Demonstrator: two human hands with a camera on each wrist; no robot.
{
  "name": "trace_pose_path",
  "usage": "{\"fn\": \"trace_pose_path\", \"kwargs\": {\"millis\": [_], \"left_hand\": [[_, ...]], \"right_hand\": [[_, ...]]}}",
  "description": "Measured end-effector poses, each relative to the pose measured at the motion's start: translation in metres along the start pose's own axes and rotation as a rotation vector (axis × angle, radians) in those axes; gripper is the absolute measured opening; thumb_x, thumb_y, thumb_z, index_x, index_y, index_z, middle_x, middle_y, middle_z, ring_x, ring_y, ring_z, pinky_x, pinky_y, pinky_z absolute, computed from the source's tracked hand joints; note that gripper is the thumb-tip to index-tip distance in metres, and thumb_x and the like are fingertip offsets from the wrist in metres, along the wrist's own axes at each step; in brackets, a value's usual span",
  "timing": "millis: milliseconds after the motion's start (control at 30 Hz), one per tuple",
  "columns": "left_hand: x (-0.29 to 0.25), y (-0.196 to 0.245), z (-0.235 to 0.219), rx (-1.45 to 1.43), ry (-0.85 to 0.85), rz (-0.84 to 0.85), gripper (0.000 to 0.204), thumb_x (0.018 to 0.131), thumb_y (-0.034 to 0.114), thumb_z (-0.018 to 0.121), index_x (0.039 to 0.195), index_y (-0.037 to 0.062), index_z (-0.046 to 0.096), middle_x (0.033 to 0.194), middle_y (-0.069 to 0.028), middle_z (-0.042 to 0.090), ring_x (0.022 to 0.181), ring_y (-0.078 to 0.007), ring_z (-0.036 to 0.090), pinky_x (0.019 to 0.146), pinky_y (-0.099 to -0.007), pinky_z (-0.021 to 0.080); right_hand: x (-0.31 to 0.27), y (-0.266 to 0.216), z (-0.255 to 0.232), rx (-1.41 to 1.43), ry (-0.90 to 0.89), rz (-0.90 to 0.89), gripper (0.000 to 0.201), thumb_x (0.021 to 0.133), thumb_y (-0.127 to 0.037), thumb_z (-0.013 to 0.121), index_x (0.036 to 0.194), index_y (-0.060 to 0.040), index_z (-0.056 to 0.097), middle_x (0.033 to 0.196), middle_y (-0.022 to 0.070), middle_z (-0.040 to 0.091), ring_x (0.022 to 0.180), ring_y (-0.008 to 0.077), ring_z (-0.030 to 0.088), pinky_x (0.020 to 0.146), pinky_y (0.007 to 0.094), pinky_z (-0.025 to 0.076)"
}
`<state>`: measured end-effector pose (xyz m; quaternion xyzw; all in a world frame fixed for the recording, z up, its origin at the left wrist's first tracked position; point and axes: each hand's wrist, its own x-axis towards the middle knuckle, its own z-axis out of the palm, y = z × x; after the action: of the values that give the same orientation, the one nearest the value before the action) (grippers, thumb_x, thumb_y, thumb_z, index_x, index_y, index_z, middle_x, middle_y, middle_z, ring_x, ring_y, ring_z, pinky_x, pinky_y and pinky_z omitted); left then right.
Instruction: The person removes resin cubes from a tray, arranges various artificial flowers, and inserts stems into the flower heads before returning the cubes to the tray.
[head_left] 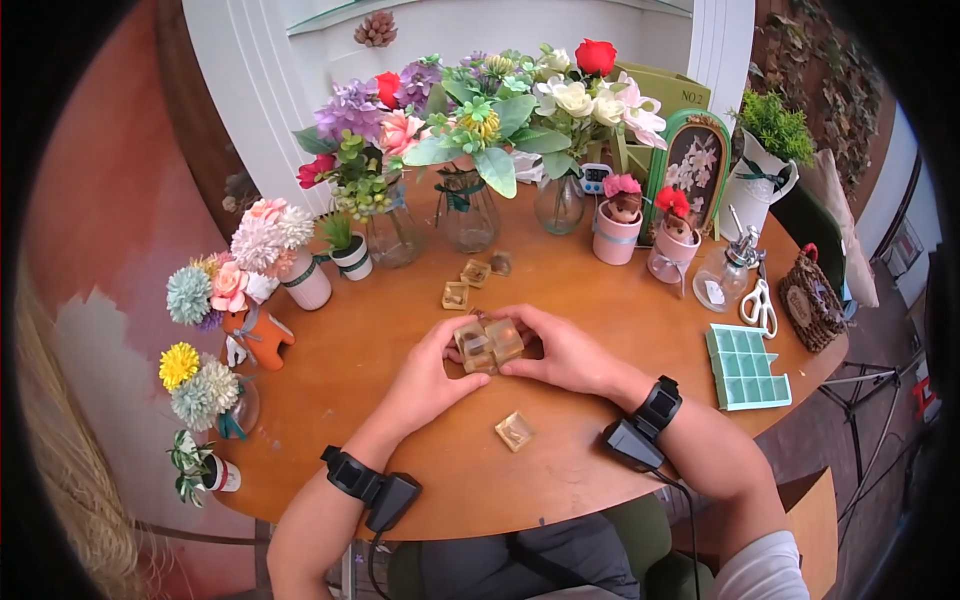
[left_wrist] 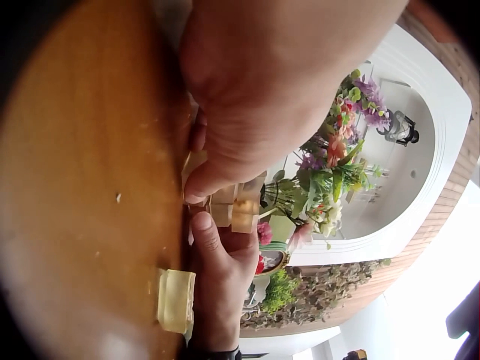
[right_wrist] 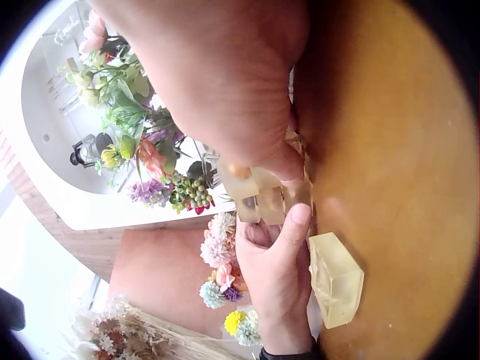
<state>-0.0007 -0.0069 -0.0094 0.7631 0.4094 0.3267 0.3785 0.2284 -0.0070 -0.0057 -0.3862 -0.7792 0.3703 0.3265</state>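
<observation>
Both hands meet at the middle of the table around a small stack of clear, amber-tinted resin cubes [head_left: 476, 349]. The left hand [head_left: 425, 377] grips the stack from the left, its thumb at the near lower side and fingers behind. From the right, the right hand [head_left: 562, 352] holds it the same way, thumb low in front. In the wrist views, cubes [left_wrist: 246, 207] show above the thumbs in more than one layer, and the fingers partly hide the lower ones. Nearer the person lies a single loose resin cube [head_left: 515, 431]. Further back sit loose cubes [head_left: 455, 295].
Glass vases [head_left: 470, 215] of artificial flowers line the back, with more flower pots [head_left: 305, 280] on the left. Pink doll pots [head_left: 617, 235], a spray bottle [head_left: 725, 275], white scissors [head_left: 760, 308], a mint compartment tray [head_left: 748, 367] and a wicker basket [head_left: 812, 305] stand right.
</observation>
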Motion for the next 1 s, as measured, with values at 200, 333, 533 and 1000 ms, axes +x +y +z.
{"fn": "trace_pose_path", "kwargs": {"millis": [200, 333, 533, 1000], "left_hand": [[-0.001, 0.002, 0.000, 0.016, 0.005, -0.002, 0.070, 0.076, 0.003, 0.081, 0.138, 0.0041, 0.048, 0.123, -0.0083, 0.062, 0.106, -0.0155, 0.061, 0.092, -0.0303, 0.050], [-0.001, 0.003, 0.000, 0.001, 0.013, 0.002, 0.070, 0.076, 0.003, 0.081, 0.138, 0.0041, 0.049, 0.122, -0.0078, 0.063, 0.104, -0.0149, 0.061, 0.092, -0.0302, 0.049], [0.000, 0.003, -0.011, -0.103, -0.088, -0.039, 0.071, 0.079, 0.001, 0.079, 0.142, 0.0043, 0.046, 0.136, -0.0094, 0.055, 0.118, -0.0170, 0.056, 0.101, -0.0318, 0.046], [-0.001, -0.009, -0.010, -0.331, -0.042, 0.039, 0.058, 0.079, 0.010, 0.083, 0.128, 0.0012, 0.052, 0.121, -0.0118, 0.060, 0.108, -0.0179, 0.059, 0.093, -0.0315, 0.049]], "right_hand": [[0.001, -0.002, -0.001, -0.050, 0.015, -0.002, 0.061, 0.082, -0.014, 0.079, 0.135, -0.0079, 0.052, 0.113, 0.0114, 0.066, 0.101, 0.0230, 0.064, 0.091, 0.0360, 0.052], [0.000, -0.002, 0.000, -0.046, 0.021, 0.004, 0.060, 0.081, -0.015, 0.080, 0.134, -0.0077, 0.053, 0.113, 0.0107, 0.066, 0.101, 0.0226, 0.064, 0.091, 0.0358, 0.052], [0.000, 0.000, -0.003, -0.019, -0.005, -0.001, 0.056, 0.082, -0.014, 0.079, 0.132, -0.0079, 0.055, 0.112, 0.0104, 0.066, 0.101, 0.0220, 0.064, 0.091, 0.0344, 0.052], [-0.003, -0.003, -0.002, -0.024, 0.033, -0.107, 0.063, 0.079, -0.023, 0.083, 0.132, -0.0067, 0.053, 0.117, 0.0102, 0.060, 0.105, 0.0232, 0.060, 0.093, 0.0345, 0.051]]}}
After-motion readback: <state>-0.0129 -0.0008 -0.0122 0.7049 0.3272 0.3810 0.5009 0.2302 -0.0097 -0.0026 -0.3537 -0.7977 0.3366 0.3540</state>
